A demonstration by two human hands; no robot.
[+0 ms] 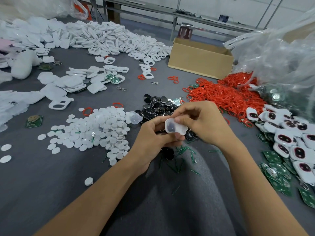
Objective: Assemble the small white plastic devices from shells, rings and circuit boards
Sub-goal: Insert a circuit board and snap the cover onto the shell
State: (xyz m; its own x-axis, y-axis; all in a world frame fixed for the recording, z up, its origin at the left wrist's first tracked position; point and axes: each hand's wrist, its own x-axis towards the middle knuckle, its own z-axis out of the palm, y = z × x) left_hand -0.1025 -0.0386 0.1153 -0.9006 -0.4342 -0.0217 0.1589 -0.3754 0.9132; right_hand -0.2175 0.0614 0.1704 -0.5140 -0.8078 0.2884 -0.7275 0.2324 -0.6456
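A small white plastic shell (175,127) with a dark window is held between both hands above the grey surface. My left hand (153,140) grips it from below and the left, fingers curled under it. My right hand (202,120) pinches its top edge with thumb and fingers. Just behind the hands lies a pile of black shiny inserts (158,106). Red rings (221,96) are heaped to the right. Green circuit boards (279,171) and assembled white devices (293,143) lie at the far right. White round discs (95,132) are piled to the left.
A large heap of white shells (109,40) spreads across the back. A cardboard box (201,60) stands behind the red rings. Clear plastic bags (279,48) rise at the right. A clear shell (134,117) lies by the discs. Metal clasps (122,89) lie mid-surface.
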